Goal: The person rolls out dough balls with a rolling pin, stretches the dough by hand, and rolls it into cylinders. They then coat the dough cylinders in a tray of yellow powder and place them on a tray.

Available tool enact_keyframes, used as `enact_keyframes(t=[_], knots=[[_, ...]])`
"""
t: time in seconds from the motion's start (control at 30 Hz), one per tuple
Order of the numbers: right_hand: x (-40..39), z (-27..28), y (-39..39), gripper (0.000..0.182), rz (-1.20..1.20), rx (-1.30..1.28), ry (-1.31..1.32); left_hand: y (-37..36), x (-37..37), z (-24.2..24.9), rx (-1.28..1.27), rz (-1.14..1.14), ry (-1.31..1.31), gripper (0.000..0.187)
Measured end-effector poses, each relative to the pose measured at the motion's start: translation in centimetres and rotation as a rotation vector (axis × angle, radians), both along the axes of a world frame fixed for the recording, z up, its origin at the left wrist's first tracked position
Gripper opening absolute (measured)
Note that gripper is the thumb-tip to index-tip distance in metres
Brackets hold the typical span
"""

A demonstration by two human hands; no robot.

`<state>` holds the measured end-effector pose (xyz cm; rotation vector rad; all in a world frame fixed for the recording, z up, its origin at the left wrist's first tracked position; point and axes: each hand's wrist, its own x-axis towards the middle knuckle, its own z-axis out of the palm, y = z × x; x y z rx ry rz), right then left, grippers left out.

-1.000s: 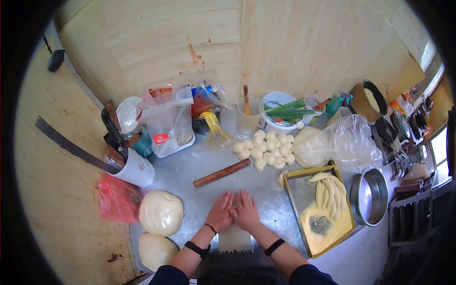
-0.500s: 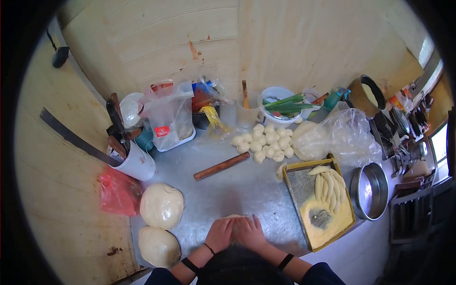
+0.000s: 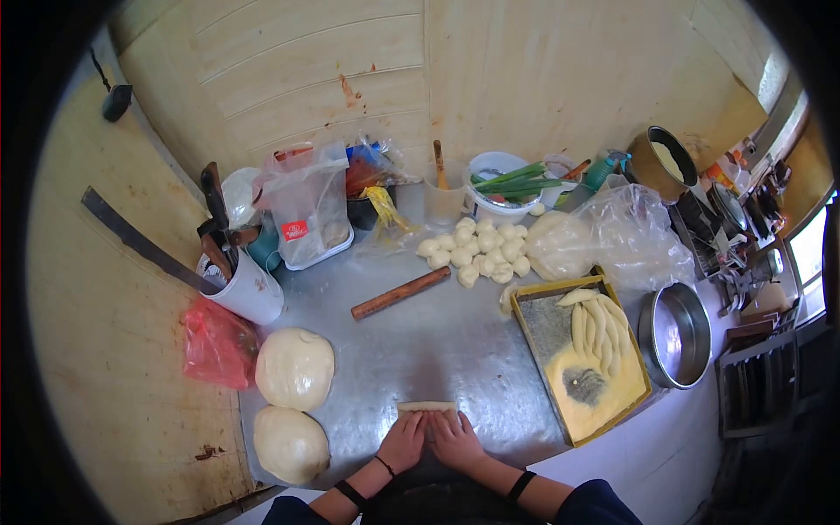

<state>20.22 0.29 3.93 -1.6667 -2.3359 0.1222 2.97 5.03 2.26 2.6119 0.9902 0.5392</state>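
Note:
Side by side at the near part of the metal worktop (image 3: 367,359), my left hand (image 3: 405,440) and my right hand (image 3: 455,440) work on a small strip of dough (image 3: 427,406). The fingertips of both hands close on its near edge, with the thumbs close together in the middle. The strip's far edge shows as a pale band beyond the fingers; its near part is hidden. A wooden rolling pin (image 3: 401,293) lies farther back. Two large rounds of dough, the upper one (image 3: 295,368) and the lower one (image 3: 290,444), rest at my left.
A yellow-rimmed tray (image 3: 547,385) with long dough pieces (image 3: 604,332) and yellow powder lies right, beside a round metal pan (image 3: 675,337). Behind are small dough balls (image 3: 477,249), a plastic bag (image 3: 630,236) and a bucket (image 3: 503,210). Knives stand in a white container (image 3: 254,293) at left.
The hands have drawn slightly back toward me, and the far edge of the dough strip now shows beyond the fingertips. The whole view has shifted slightly; the other things lie as before.

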Motion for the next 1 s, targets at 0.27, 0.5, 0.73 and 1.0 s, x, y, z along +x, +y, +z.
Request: enact_keyframes(t=[0.27, 0.5, 0.73, 1.0], knots=[[0.9, 1.7, 0.8, 0.058, -0.003, -0.132, 0.063, 1.9, -0.9, 3.0, -0.024, -0.024, -0.005, 0.052], [0.6, -1.6, -3.6, 0.060, 0.058, -0.074, -0.080, -3.1, 0.0, -0.7, -0.143, -0.032, 0.039, 0.049], [1.8, 1.8, 2.6, 0.061, -0.174, -0.360, 0.331, 0.8, 0.8, 4.6, -0.244, 0.129, -0.089, 0.049], [2.7, 0.3, -6.4, 0.065, 0.188, -0.277, 0.102, -7.0, -1.8, 3.2, -0.302, -0.149, -0.132, 0.062]])
